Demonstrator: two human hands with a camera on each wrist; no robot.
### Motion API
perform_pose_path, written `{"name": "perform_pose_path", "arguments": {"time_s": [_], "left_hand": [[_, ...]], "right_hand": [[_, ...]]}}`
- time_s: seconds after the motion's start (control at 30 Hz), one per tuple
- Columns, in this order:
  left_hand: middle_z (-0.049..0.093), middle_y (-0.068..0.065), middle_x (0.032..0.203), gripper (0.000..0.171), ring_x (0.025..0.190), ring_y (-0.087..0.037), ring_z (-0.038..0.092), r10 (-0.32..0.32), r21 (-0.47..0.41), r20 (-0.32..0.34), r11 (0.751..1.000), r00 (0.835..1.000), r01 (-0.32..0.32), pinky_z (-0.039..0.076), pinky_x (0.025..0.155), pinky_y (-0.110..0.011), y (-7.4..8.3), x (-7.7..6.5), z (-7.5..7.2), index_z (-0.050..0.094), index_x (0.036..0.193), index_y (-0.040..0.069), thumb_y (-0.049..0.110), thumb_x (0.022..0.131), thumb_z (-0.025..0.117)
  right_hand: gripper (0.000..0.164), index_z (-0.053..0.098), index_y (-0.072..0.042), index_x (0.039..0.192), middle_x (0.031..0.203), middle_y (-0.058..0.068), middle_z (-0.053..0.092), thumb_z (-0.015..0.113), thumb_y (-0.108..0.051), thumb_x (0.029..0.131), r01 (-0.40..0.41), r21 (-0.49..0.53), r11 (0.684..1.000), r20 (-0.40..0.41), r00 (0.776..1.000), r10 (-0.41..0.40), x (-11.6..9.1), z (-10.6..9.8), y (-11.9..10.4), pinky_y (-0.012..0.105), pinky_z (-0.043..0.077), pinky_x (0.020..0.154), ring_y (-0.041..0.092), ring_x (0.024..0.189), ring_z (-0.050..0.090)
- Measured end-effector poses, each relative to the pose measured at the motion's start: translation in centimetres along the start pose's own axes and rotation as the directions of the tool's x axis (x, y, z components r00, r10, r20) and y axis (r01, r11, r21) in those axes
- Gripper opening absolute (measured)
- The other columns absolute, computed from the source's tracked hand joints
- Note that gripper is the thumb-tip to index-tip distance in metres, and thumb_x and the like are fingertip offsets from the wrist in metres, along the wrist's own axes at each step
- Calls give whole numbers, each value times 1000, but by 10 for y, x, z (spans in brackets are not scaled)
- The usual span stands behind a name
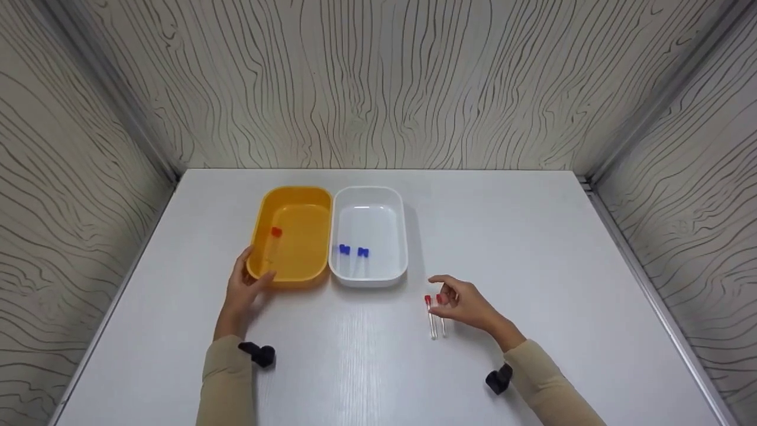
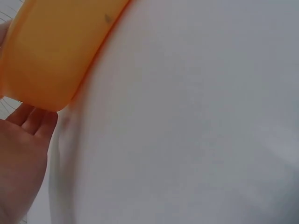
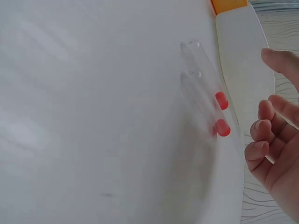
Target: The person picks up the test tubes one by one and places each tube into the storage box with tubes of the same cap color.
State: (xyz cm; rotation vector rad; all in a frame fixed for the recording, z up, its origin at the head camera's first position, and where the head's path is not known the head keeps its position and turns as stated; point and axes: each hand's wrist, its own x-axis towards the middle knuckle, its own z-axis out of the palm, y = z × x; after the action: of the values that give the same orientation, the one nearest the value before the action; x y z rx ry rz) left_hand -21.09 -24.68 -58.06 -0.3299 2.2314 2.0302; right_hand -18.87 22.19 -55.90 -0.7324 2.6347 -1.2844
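My left hand (image 1: pixel 239 293) grips the near left corner of a yellow-orange tray (image 1: pixel 298 281), thumb at the front rim and fingers along the outer side. In the left wrist view the fingertips (image 2: pixel 39 121) lie against the tray's orange wall (image 2: pixel 51 56). One red-capped clear tube (image 1: pixel 276 232) lies inside that tray. My right hand (image 1: pixel 467 305) hovers over two red-capped test tubes lying side by side on the table, thumb and forefinger spread apart with nothing between them. The right wrist view shows both red caps (image 3: pixel 222 101) just beside the hand, with the clear tube bodies pointing away.
A white tray (image 1: pixel 369 283) stands against the right side of the orange one, holding two blue-capped tubes (image 1: pixel 363 252). The white table (image 1: pixel 502 225) is bounded by a wood-patterned back wall (image 1: pixel 378 89) and side walls. Black wrist cameras (image 1: pixel 263 355) sit on both sleeves.
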Motion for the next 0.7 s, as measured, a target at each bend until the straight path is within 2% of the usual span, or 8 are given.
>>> {"name": "perform_pose_path", "arguments": {"time_s": [0.2,0.5,0.63,0.7], "left_hand": [[20,0,163,84,147,-19,29,31,0,-11,1000,999,-31,26,123,-38,-3,-3,1,19,153,32,32,87,71],[16,8,164,83,149,-15,25,-2,-63,7,998,1000,2,23,125,-37,-7,-6,0,18,152,41,34,87,70],[14,11,164,83,149,-12,24,-31,-71,18,997,999,32,23,125,-35,-5,-6,0,17,151,43,36,87,70],[13,10,164,83,150,-12,23,-44,-84,28,995,999,46,23,125,-35,0,-8,1,15,152,41,32,89,68]], "right_hand": [[60,55,1,125,75,9,55,82,-22,76,-20,-29,999,-3,1000,20,-8,-9,12,12,38,57,2,65,42],[79,53,-1,130,78,9,55,88,-29,65,-70,-56,996,77,994,74,-17,-13,22,14,36,57,1,66,39],[83,52,-2,132,79,8,54,89,-31,63,-83,-87,993,95,991,91,-18,-13,23,15,34,60,3,67,38],[85,52,-4,132,80,5,53,89,-34,62,-95,-114,989,101,989,107,-18,-12,23,16,34,61,2,68,38]]}}
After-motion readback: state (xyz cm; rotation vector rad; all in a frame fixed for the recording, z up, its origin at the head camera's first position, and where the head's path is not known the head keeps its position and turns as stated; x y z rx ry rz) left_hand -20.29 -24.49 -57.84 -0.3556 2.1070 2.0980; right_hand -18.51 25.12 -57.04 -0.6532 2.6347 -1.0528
